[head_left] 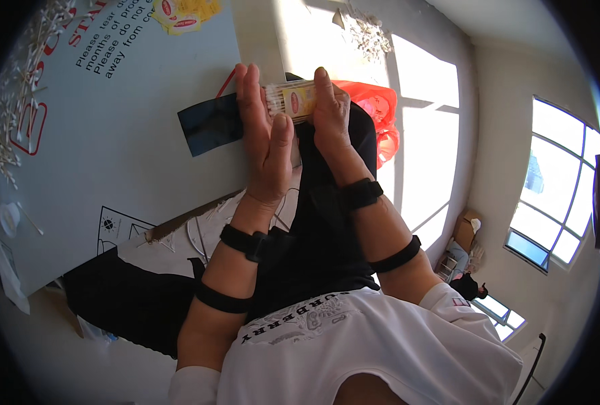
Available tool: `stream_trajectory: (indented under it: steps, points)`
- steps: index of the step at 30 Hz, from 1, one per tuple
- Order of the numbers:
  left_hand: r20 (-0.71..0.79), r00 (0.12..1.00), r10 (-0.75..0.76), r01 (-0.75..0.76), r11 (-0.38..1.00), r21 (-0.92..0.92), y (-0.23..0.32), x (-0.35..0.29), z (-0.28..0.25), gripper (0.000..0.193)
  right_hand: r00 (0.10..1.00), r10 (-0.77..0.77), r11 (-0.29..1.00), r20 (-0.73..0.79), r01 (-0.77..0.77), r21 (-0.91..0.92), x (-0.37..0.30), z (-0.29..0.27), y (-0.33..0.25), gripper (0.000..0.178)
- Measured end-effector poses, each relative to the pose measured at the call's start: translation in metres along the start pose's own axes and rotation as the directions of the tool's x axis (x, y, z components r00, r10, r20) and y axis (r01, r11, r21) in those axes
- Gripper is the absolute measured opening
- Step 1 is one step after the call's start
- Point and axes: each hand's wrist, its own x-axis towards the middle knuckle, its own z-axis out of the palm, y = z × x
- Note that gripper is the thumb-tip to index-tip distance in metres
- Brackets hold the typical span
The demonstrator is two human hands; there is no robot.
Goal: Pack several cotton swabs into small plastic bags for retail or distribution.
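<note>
My right hand [331, 111] is closed around a pack of cotton swabs [300, 101] with a yellow label, its thumb along the near end. The white tips of the swabs point left toward my left hand [265, 138]. That hand is held flat on edge, fingers stretched and thumb apart, its palm beside the tips; whether it touches them I cannot tell. Under and beside my left hand, a dark flat strip [209, 127] lies on the printed grey-white board [158, 169] of the table.
Loose cotton swabs [2, 138] are strewn along the board's left side. Yellow labels [186, 15] lie at its far edge. A red plastic bag [385, 121] is beyond my right knee, and a swab pile [368, 39] lies farther off. Another person [464, 287] is in the background.
</note>
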Motion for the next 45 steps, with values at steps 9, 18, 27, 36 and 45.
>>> stream_trajectory:
  steps: [9,18,27,36,45]
  points:
    - [-0.087,0.996,-0.031,0.023,0.996,-0.088,0.009,-0.014,0.009,0.076,0.999,-0.022,0.999,0.033,0.023,-0.049,0.007,-0.002,0.010,0.055]
    - [0.230,0.970,-0.078,-0.181,0.396,0.900,0.040,-0.033,-0.035,0.078,0.753,-0.619,0.416,0.224,0.556,-0.720,-0.007,-0.001,-0.012,0.056]
    - [0.216,0.959,-0.185,-0.140,0.357,0.924,0.039,-0.034,-0.039,0.077,0.843,-0.394,0.227,0.367,0.476,-0.850,-0.010,0.028,-0.010,0.053]
    - [0.236,0.950,-0.203,-0.152,0.361,0.920,0.036,-0.036,-0.039,0.079,0.849,-0.384,0.165,0.364,0.451,-0.877,-0.016,0.029,-0.009,0.054]
    - [0.235,0.954,-0.185,-0.160,0.350,0.923,0.033,-0.038,-0.040,0.080,0.879,-0.332,0.218,0.342,0.424,-0.879,-0.016,0.030,-0.011,0.054]
